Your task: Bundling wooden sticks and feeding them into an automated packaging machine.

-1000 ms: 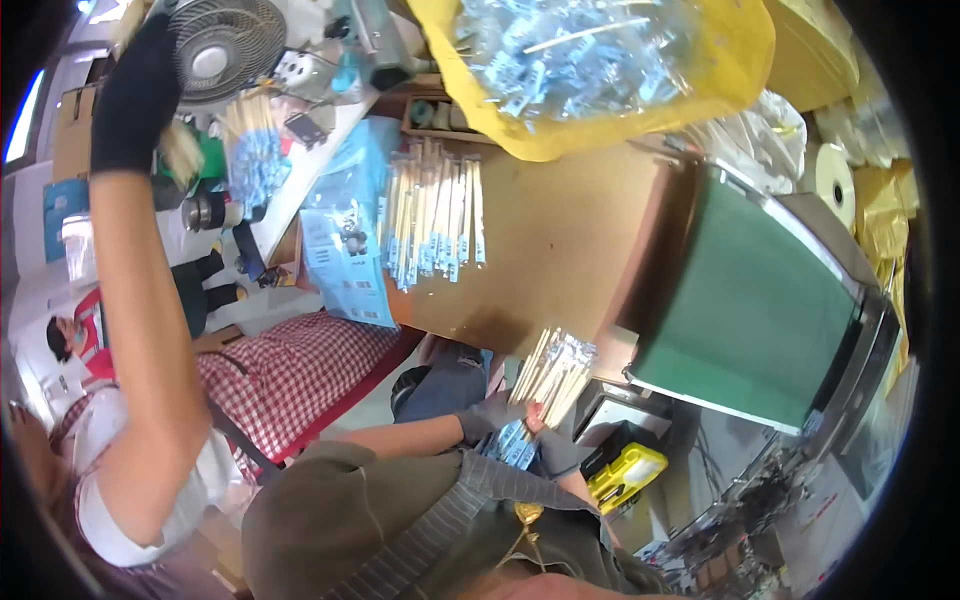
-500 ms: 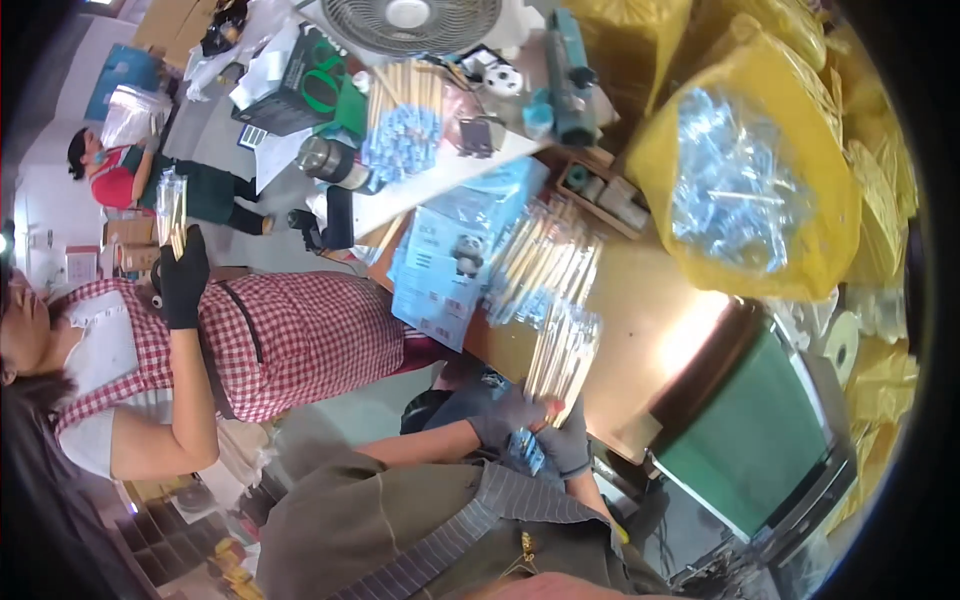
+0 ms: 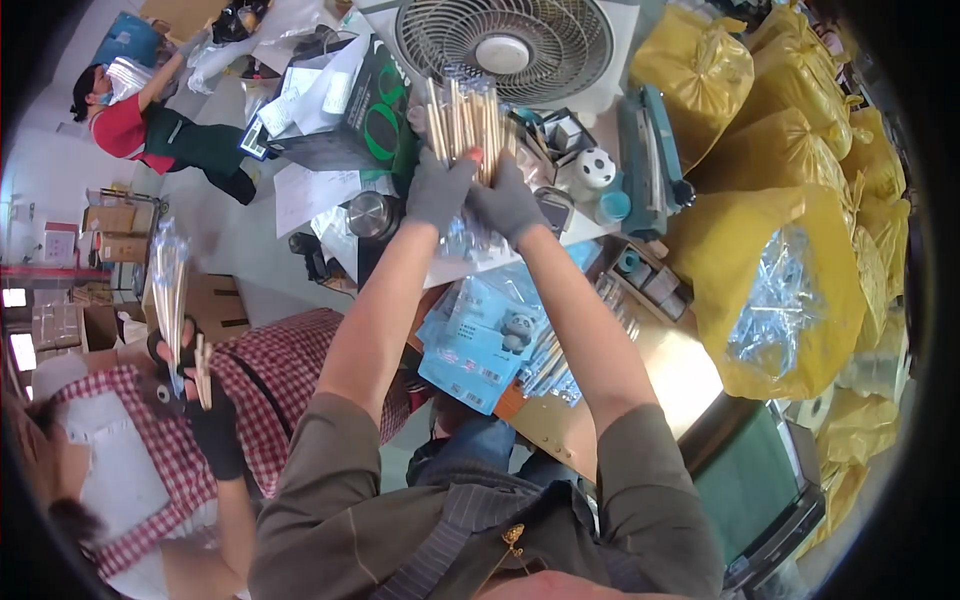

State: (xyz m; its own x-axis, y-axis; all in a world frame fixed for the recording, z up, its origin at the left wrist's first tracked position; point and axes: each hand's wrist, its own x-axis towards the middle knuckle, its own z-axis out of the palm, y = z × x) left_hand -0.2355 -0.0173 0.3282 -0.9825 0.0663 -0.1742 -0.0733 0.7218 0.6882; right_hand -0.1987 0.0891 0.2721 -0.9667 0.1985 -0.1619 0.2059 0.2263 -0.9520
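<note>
While both arms are raised, your gloved hands hold one bundle of wooden sticks (image 3: 468,120).
Your left hand (image 3: 440,190) and right hand (image 3: 507,205) have their fingers clenched around the bundle's lower end; a fan (image 3: 503,45) lies just beyond the fingers, blue packets (image 3: 478,345) on the table (image 3: 690,375) below them.

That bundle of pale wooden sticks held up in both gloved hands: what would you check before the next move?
1. Left hand grips the bundle of pale wooden sticks: ok.
2. Right hand grips it from the other side: ok.
3. Stick ends level at the top: not ok, heights are uneven.
4. Clear plastic sleeve around the lower part intact: cannot tell.
5. Space from the white round fan behind: cannot tell.
6. Co-worker's black-gloved hand with its own sticks stays apart: ok.
</note>
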